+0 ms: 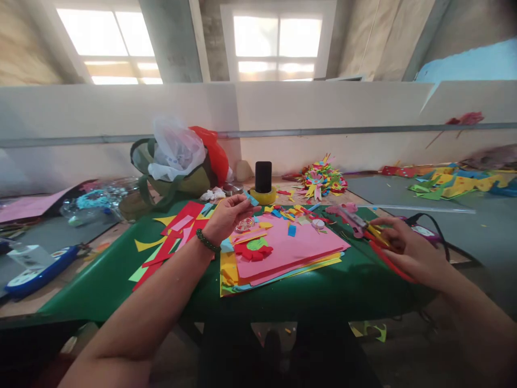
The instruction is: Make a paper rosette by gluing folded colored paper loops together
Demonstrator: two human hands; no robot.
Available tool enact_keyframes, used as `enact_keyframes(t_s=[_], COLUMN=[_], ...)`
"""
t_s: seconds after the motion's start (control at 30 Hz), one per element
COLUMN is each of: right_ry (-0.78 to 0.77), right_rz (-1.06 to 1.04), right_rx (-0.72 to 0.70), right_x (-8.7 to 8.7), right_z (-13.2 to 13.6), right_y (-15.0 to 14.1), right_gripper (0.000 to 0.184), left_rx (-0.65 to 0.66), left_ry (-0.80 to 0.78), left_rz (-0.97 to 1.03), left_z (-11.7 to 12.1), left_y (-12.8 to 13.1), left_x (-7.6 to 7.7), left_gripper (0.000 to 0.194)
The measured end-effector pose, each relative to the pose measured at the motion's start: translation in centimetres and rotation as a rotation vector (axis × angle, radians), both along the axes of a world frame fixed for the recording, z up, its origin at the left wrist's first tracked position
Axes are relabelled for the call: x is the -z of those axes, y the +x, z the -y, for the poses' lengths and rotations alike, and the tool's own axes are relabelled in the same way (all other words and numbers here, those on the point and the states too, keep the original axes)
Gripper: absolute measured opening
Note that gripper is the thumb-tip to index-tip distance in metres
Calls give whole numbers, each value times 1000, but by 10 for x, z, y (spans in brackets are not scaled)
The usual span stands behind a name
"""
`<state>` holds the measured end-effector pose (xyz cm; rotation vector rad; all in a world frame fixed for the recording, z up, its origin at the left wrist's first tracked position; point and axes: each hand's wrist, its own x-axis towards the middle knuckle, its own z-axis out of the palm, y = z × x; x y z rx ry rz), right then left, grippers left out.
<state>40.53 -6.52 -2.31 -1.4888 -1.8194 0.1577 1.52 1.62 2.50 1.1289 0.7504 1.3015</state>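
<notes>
Your left hand [231,214] is pinching a blue paper piece [252,199] above the green cover [315,296]; your right is gripping scissors [376,235]. Small cut pieces [291,230] are already lying about, while the pink sheets [299,250] are apparently awaiting cutting.

A mat [92,280] lay across the tabletop [361,189]. On it sat a stack of sheets [302,245], with paper strips [163,250] to its left, a flower cut-out [255,249] upon its left part and scraps [291,230] towards its far side. Behind the stack stood a phone [263,177], between a tote bag [188,184] on the left and a heap of paper flowers [321,182] on the right. The left hand [231,215], holding a paper slip [252,199], was near the stack's far left corner; the right hand [407,248], with scissors [390,258], was right of it.
</notes>
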Motion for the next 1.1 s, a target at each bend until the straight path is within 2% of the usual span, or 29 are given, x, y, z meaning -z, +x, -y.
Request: enact_keyframes(t_s=[0.07, 0.13, 0.23, 0.3, 0.43, 0.53, 0.73, 1.1], right_ry=[-86, -172, -152, -156, -112, -100, -19, 17], right_rz=[-254, -392, -422, -317, 120, 286, 314, 361], right_rx=[-123, -270, -518, -614, -484, -435, -461, -436], right_x=[-9, -20, -39, -52, -68, -64, -42, -41], right_z=[3, -2, -23, -38, -56, -60, -64, -56], right_y=[-9, -25, -56, -80, -127, -148, -144, -148], right_gripper=[53, 72, 79, 77, 74, 76, 85, 87], left_rx=[1, 1, 2, 0, -37, -65, -87, -126], left_ry=[8, 15, 24, 33, 71, 107, 104, 94], left_rz=[2, 1, 0, 6, 43, 44, 9, 22], left_z=[0, 0, 2, 3, 4, 4, 1, 5], left_y=[1, 1, 1, -1, -4, -6, -6, 3], left_x=[1, 1, -1, -3, -6, -8, -5, -4], left_gripper=[27, 28, 30, 31, 38, 39, 41, 39])
